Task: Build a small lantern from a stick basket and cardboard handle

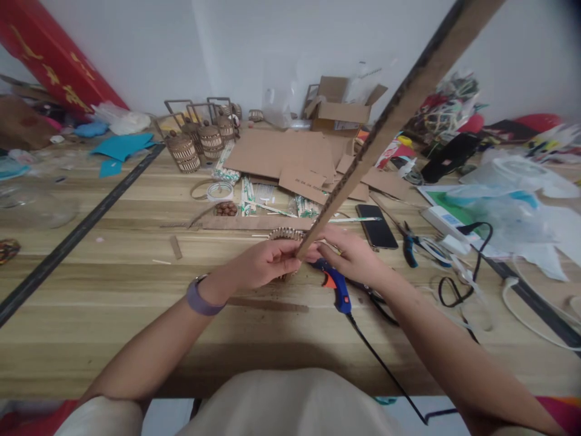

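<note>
A long, narrow cardboard strip slants up from between my hands toward the upper right, close to the camera. My left hand, with a watch band on its wrist, pinches the lower end between thumb and fingers. From the other side, my right hand has its fingers closed on the strip near the same end. Behind and below the hands is a round piece ringed with small wooden slats, mostly covered by them. A blue glue gun with an orange trigger lies just under my right hand, its cord trailing toward me.
Several slatted lanterns stand at the back left beside flat cardboard sheets. Brown beads and a tape roll lie ahead. At right are a phone, pliers, tangled cords and plastic bags.
</note>
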A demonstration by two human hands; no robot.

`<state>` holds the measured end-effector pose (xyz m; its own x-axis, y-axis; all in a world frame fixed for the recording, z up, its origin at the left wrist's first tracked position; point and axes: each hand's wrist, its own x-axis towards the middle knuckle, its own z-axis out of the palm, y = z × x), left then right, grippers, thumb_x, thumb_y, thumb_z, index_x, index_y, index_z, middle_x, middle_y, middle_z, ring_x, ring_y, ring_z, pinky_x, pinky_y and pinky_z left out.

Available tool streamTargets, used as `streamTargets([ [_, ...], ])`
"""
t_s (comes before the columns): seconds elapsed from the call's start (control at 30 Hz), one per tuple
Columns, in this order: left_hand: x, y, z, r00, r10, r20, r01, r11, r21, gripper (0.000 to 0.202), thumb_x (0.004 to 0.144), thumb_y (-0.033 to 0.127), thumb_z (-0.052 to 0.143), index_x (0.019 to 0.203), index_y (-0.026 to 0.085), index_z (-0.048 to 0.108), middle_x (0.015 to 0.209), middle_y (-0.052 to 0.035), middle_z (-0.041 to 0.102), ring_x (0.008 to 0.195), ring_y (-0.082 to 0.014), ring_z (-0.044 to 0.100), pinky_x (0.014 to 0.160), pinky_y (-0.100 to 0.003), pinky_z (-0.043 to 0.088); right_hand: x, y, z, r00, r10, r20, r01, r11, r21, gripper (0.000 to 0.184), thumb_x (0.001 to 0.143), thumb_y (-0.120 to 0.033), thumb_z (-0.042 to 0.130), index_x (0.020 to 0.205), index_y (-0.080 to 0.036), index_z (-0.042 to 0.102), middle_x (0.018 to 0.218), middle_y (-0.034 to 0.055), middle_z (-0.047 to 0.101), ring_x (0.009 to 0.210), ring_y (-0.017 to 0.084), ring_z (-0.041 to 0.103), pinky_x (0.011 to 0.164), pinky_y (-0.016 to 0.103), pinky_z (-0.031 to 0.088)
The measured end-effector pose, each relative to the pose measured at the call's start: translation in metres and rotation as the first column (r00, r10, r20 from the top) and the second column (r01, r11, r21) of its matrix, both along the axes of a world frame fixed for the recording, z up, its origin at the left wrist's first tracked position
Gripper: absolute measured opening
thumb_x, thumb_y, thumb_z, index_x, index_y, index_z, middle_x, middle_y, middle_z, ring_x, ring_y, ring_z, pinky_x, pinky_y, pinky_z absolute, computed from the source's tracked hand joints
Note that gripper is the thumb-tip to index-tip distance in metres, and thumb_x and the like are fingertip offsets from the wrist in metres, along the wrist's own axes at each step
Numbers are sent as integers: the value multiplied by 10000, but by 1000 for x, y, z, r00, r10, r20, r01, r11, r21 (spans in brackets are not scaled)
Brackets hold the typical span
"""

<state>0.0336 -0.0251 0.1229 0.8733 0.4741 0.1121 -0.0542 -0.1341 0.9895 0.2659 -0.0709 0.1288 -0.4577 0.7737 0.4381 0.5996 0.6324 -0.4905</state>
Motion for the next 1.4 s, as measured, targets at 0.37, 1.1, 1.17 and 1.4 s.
streamTargets([
  [0.37, -3, 0, -6, 995, 89, -45, -76, 968, 239, 442, 1005, 522, 508, 1293, 244, 697, 1054, -67, 751, 1016, -234, 682, 903, -375, 552, -20, -12, 14, 838, -63, -543, -236, 854, -463, 312, 963, -495, 617, 1131, -286, 775, 1342, 68, 695, 1242, 255, 638, 1103, 465, 471],
  [1.1, 10, -37, -3, 796, 539, 277, -597, 776, 203, 188, 955, 366, 666, 1098, 302, 771, 1169, -12, 757, 1118, -205, 685, 1016, -372, 552, -41, -17, 10, 773, -144, -618, -172, 890, -422, 194, 881, -497, 725, 939, -338, 820, 1199, 9, 750, 1175, 235, 678, 1095, 456, 511],
  [1.17, 13, -39, -2, 775, 555, 303, -623, 753, 213, 172, 954, 358, 668, 1070, 295, 777, 1153, -18, 758, 1120, -208, 681, 1022, -381, 549, -40, -18, 10, 792, -145, -593, -152, 894, -421, 217, 887, -507, 713, 922, -320, 817, 1190, 18, 751, 1160, 236, 684, 1089, 449, 512],
  [1.4, 23, -45, -3, 672, 646, 362, -731, 657, 183, 113, 928, 292, 707, 1001, 261, 787, 1172, -48, 705, 1136, -208, 653, 1024, -362, 538, -36, -20, 23, 863, -183, -471, 21, 944, -328, 258, 931, -475, 654, 1001, -260, 778, 1165, 71, 751, 1113, 249, 683, 974, 416, 547],
])
